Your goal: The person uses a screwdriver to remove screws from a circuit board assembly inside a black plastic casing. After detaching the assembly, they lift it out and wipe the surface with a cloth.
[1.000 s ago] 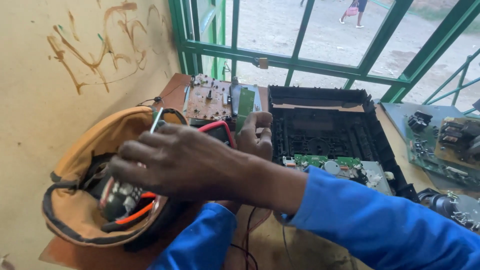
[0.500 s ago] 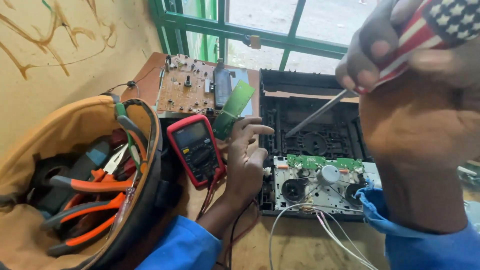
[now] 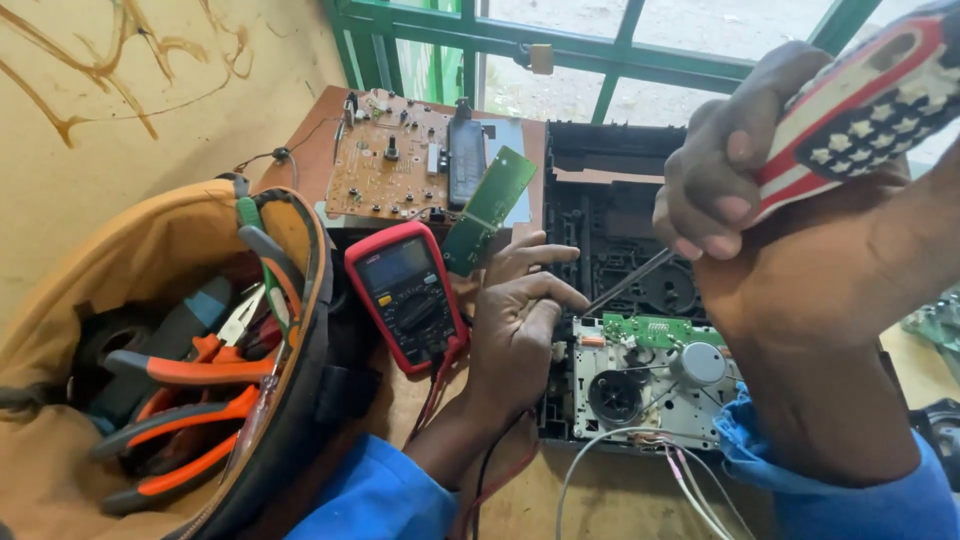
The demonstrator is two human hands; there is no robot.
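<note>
Right hand (image 3: 740, 170) clenched round screwdriver (image 3: 800, 150) handle, striped and starred; shaft slants down-left, tip at left hand (image 3: 515, 330) fingertips. Left hand loose, holding nothing, resting on black chassis (image 3: 620, 240) edge. Below tip: mechanism with green board (image 3: 655, 330). Wooden bench (image 3: 600, 500) underneath. Left of grip: red multimeter (image 3: 408, 295), tool bag (image 3: 150, 400) with orange pliers. Beyond: brown circuit board (image 3: 385, 160), green window frame (image 3: 600, 50).

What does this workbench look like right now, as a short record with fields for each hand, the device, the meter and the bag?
left hand: open, resting by the mechanism, fingertips near the screwdriver tip
right hand: gripping the screwdriver by its striped, starred handle
device: black open chassis with a metal mechanism and small green board
meter: red multimeter, lying face up
bag: tan tool bag, open, orange-handled pliers inside
loose parts: brown circuit board
</note>
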